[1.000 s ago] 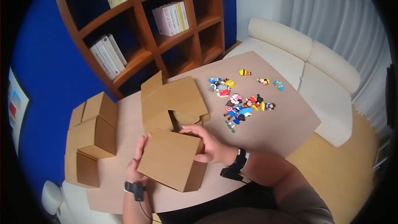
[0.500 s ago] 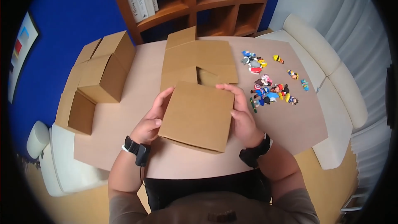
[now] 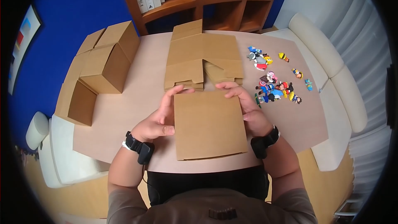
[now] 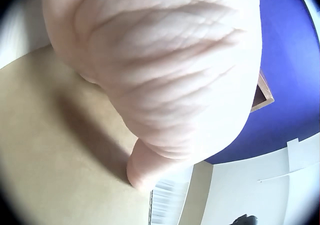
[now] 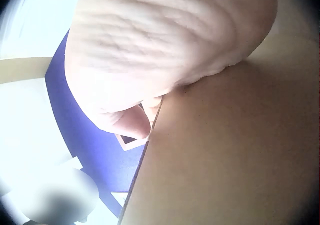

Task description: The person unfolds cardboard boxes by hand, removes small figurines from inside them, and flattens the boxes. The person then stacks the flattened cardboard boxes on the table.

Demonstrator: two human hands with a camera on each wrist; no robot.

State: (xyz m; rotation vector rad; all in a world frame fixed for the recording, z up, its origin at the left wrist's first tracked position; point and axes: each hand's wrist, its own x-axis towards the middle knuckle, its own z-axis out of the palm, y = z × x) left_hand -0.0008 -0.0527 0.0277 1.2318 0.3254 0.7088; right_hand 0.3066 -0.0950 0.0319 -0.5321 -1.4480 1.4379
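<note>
A closed cardboard box (image 3: 210,126) sits squarely before the person at the table's near edge, its plain top facing up. My left hand (image 3: 157,118) holds its left side, thumb at the side edge and fingers bent about the far left corner. On the opposite side my right hand (image 3: 251,114) grips the box, fingers bent over the far right corner and thumb along the side. The right wrist view shows the palm against the cardboard wall (image 5: 235,150). Just beyond the box lies a folded cardboard piece (image 3: 217,47) with flaps spread.
Several boxes (image 3: 93,64) stand grouped at the table's left. Small toy figures (image 3: 275,89) lie in loose clusters on the right of the table (image 3: 290,128). A wooden bookshelf (image 3: 199,1) stands behind, and a pale sofa (image 3: 331,66) runs along the right.
The box has turned from a slant to square with the person and come lower and closer. My right hand has shifted from its top to its right side. The head view has swung round.
</note>
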